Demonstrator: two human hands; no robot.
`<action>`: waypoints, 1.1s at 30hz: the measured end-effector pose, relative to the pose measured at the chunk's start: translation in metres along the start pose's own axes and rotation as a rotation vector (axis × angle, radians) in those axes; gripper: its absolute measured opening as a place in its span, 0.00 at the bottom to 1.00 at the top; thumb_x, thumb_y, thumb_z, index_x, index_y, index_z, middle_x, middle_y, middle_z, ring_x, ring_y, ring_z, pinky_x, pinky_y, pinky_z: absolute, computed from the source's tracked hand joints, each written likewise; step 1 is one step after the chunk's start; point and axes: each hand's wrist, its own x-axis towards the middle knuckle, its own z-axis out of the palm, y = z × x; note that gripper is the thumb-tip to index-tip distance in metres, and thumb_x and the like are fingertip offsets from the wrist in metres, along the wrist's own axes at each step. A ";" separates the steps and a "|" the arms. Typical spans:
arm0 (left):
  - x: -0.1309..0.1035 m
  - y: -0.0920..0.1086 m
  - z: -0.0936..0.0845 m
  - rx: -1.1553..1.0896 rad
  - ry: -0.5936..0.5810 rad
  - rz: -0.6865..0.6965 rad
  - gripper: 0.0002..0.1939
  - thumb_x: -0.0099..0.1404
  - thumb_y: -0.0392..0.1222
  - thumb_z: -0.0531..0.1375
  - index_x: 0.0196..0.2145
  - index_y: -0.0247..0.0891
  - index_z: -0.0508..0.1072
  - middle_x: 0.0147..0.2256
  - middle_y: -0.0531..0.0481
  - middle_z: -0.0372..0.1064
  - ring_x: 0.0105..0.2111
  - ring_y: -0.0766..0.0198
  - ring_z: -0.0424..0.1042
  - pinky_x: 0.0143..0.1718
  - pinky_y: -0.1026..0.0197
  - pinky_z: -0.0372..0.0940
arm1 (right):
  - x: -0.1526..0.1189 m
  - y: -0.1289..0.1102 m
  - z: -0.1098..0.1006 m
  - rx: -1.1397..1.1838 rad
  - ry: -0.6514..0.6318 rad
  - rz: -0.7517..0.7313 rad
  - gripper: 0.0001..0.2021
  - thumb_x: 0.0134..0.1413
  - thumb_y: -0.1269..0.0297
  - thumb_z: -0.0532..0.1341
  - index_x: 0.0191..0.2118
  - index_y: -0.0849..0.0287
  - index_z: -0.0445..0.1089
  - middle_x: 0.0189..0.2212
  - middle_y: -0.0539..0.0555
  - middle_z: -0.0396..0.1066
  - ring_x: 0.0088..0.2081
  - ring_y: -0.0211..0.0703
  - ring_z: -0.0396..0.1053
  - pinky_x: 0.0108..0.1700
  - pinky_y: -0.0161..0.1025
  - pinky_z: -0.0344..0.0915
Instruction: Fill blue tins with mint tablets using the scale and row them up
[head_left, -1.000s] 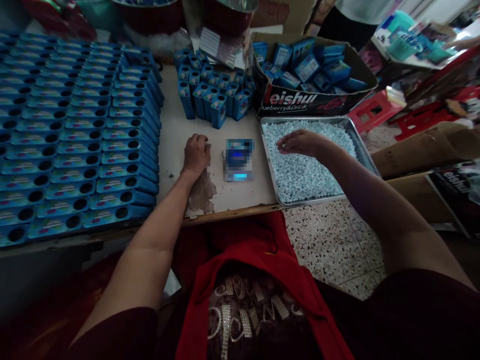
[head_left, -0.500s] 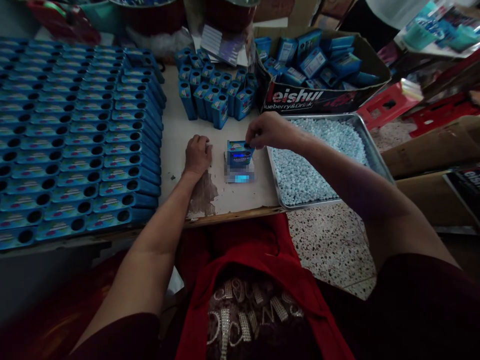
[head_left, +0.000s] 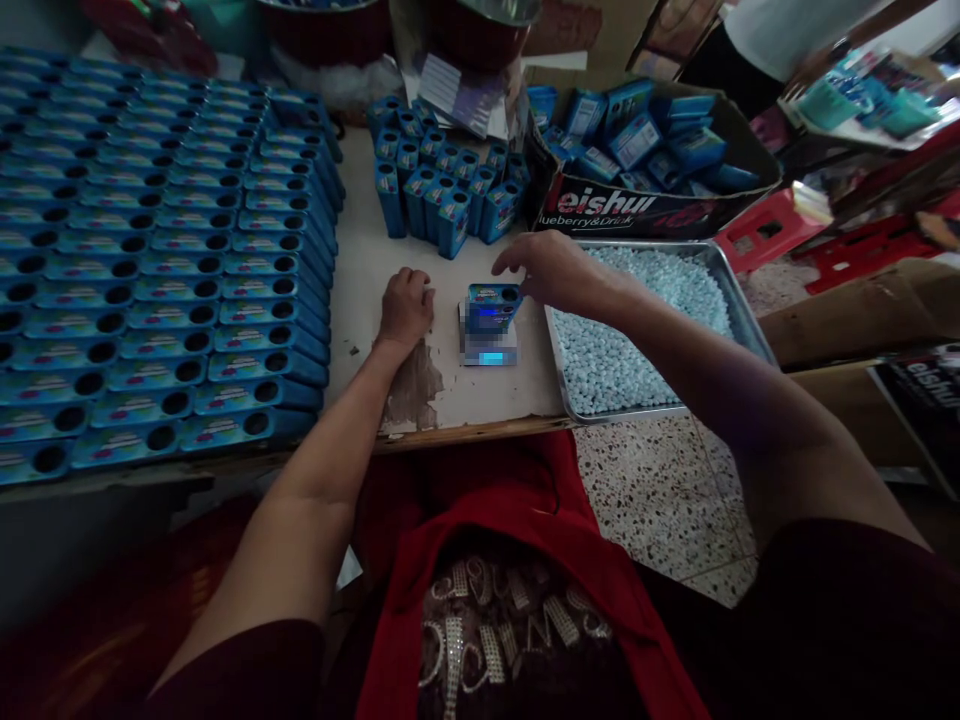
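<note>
A: What sort of place is this?
B: Small workshop, basic. Blue containers [head_left: 161, 260] in long rows, dozens of the same item. Too many for a home.
A: Shop stockroom?
B: Doubt it. Loose pale pellets [head_left: 622, 350] fill a big metal tray [head_left: 744, 302], just beside a worktable [head_left: 514, 395] with its white surface worn off in patches. Small unit with a lit display [head_left: 491, 357] on the table too.
A: Anyone else?
B: Another person [head_left: 787, 35], near teal baskets [head_left: 821, 108].
A: Fit-out?
B: Speckled floor [head_left: 660, 490], red plastic stool [head_left: 776, 230], printed drink carton [head_left: 645, 207] holding more containers.
</note>
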 end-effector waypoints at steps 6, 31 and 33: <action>-0.001 0.004 -0.002 -0.008 0.015 0.005 0.10 0.74 0.36 0.59 0.50 0.40 0.77 0.56 0.32 0.76 0.59 0.37 0.75 0.67 0.38 0.69 | 0.002 0.047 0.003 -0.109 0.015 0.201 0.18 0.69 0.74 0.70 0.60 0.59 0.88 0.50 0.60 0.87 0.57 0.59 0.82 0.62 0.50 0.72; -0.005 -0.011 -0.006 -0.208 0.211 0.105 0.18 0.84 0.58 0.57 0.44 0.43 0.75 0.44 0.41 0.76 0.44 0.50 0.76 0.53 0.49 0.71 | 0.102 0.082 0.033 0.017 0.136 0.394 0.19 0.72 0.67 0.68 0.63 0.61 0.86 0.64 0.67 0.82 0.63 0.66 0.78 0.67 0.58 0.72; -0.005 -0.007 -0.015 -0.272 0.315 0.071 0.24 0.84 0.65 0.54 0.46 0.43 0.76 0.44 0.42 0.76 0.43 0.52 0.76 0.48 0.51 0.72 | 0.088 0.077 0.034 0.036 0.145 0.404 0.20 0.72 0.64 0.67 0.64 0.60 0.85 0.63 0.67 0.83 0.62 0.66 0.77 0.67 0.59 0.72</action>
